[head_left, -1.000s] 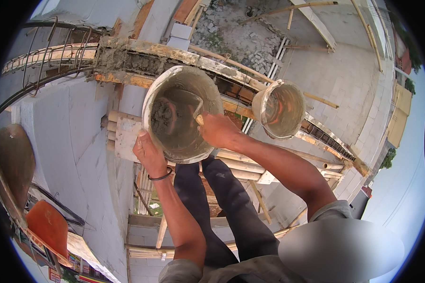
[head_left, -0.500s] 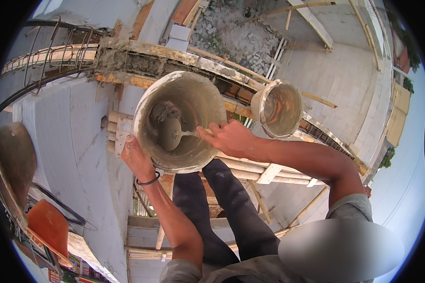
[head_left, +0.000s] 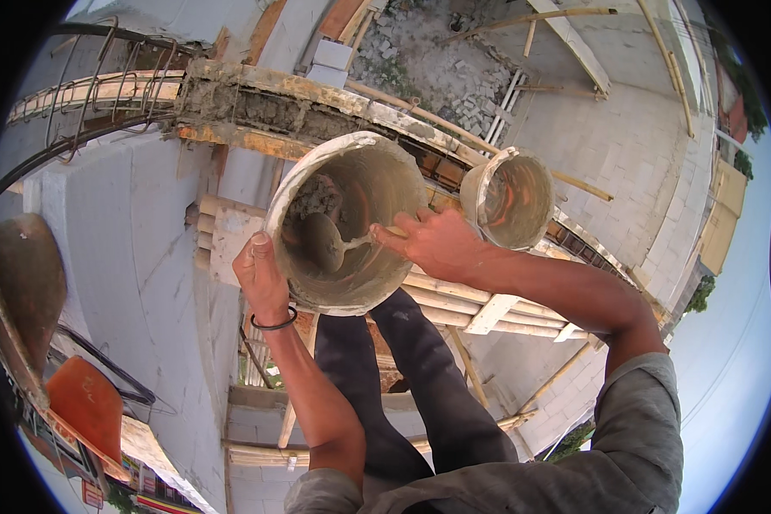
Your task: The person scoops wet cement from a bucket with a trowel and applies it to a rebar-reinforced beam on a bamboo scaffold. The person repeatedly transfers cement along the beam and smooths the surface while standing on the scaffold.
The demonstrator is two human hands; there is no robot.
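Note:
A cement-crusted bucket (head_left: 377, 184) is tilted in front of me, its mouth facing me. My left hand (head_left: 262, 276) grips its rim at the lower left, thumb uppermost. Inside, my right hand (head_left: 433, 244) is closed round the handle of a trowel (head_left: 321, 243), whose rounded blade rests against the bucket's bottom. A small heap of wet mortar (head_left: 315, 197) lies beyond the blade. Just right of my right hand sits a second, smaller bucket (head_left: 516, 197), coated inside with mortar residue.
Behind the buckets runs a timber formwork beam (head_left: 300, 120) partly filled with concrete; bent steel reinforcement (head_left: 103, 90) sticks out at its left end. Bamboo poles (head_left: 454, 310) lie below. A block wall (head_left: 128, 257) and an orange wheelbarrow-like tray (head_left: 86, 420) are at left. Ground drops away far below.
The large bucket has shifted slightly right and tipped further, its left rim lifting. Both hands moved right with it, the trowel still inside.

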